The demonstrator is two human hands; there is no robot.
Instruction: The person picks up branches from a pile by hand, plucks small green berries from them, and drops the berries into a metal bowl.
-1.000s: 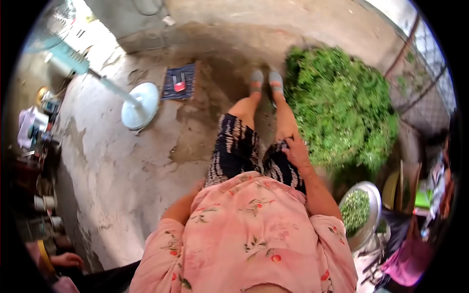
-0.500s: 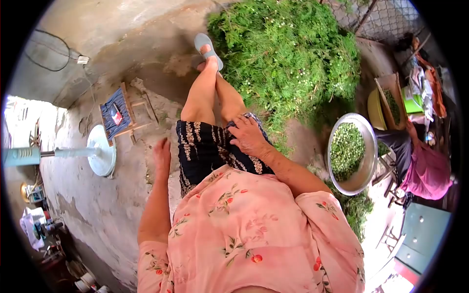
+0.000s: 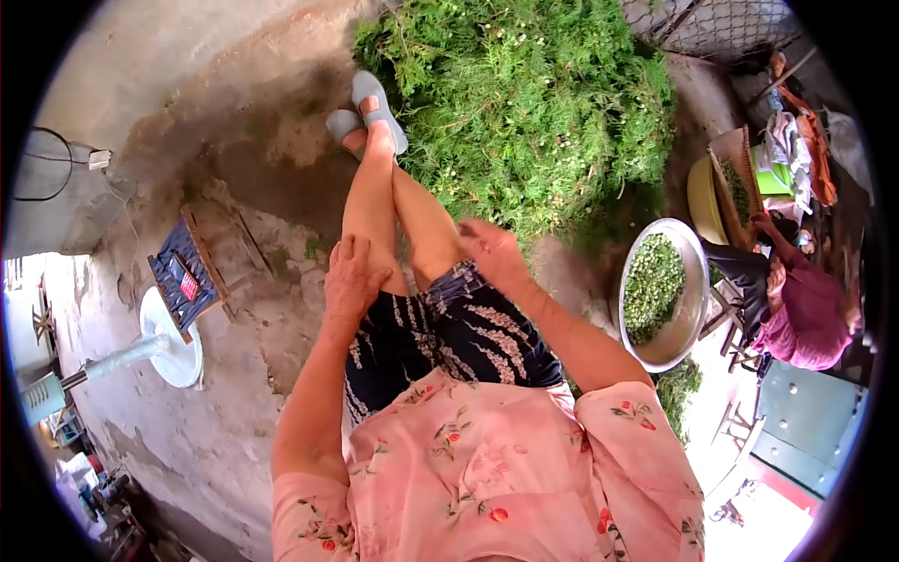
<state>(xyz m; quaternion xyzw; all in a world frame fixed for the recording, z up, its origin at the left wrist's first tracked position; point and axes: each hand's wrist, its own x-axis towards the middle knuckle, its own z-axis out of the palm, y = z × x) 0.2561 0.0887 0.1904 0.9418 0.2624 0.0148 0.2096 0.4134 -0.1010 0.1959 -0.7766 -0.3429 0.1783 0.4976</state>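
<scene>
My left hand (image 3: pixel 351 279) lies on my bare leg just past the hem of the dark patterned shorts (image 3: pixel 496 328), its fingers stretched out and holding nothing. Over my other leg, near the knee, is my right hand (image 3: pixel 494 253). Its fingertips are smeared by motion, so I cannot make out how they are bent; no object shows in it. Beyond both hands rises a big heap of leafy green plants (image 3: pixel 524 122) with small white flowers. To the right stands a wide metal basin (image 3: pixel 695 304) partly filled with picked green-white buds (image 3: pixel 655 286).
On the left are a small folding stool (image 3: pixel 185 267) with a phone-like red and dark item on it, and a pale fan with a round base (image 3: pixel 170 342). At right, a person in a purple top (image 3: pixel 810 318) sits by a yellow tub (image 3: pixel 704 201) and a woven tray (image 3: pixel 735 178).
My left hand has come from beside my hip onto my leg. The right hand has lifted off the shorts and shifted forward. The view has tilted; the other person's arm and hand show more.
</scene>
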